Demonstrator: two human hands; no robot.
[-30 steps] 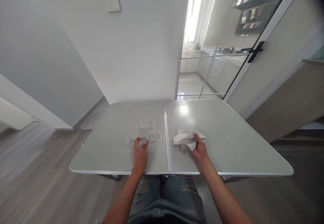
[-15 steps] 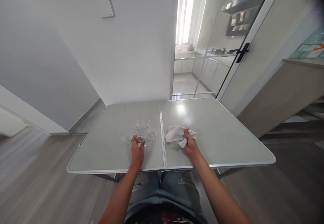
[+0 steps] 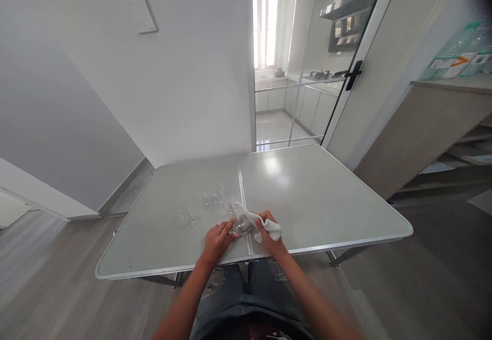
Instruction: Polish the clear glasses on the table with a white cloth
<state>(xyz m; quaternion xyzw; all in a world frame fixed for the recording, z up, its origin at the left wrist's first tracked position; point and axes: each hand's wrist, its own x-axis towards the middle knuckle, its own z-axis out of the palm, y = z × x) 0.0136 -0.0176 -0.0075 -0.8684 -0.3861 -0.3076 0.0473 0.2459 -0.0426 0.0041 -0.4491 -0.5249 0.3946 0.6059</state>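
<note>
In my left hand (image 3: 218, 241) is a clear stemmed glass (image 3: 242, 225), gripped at its side and tilted low over the seam of the table. My right hand (image 3: 270, 231) is closed round a white cloth (image 3: 272, 229), part of which reaches to the glass. Just beyond my hands stand several more clear glasses, among them one at the left (image 3: 193, 221) and one farther back (image 3: 219, 192). Fingers and cloth hide part of the held glass.
The pale folding table (image 3: 326, 196) has a metal rim and a centre seam. A white wall (image 3: 192, 99) rises behind it. To the right are a glass door with a black handle (image 3: 352, 75) and a shelf with plastic bottles (image 3: 457, 58).
My left hand has taken a glass from the group and brought it right, towards me. My right hand has moved left with the cloth, now against the glass. The view has shifted slightly right.
</note>
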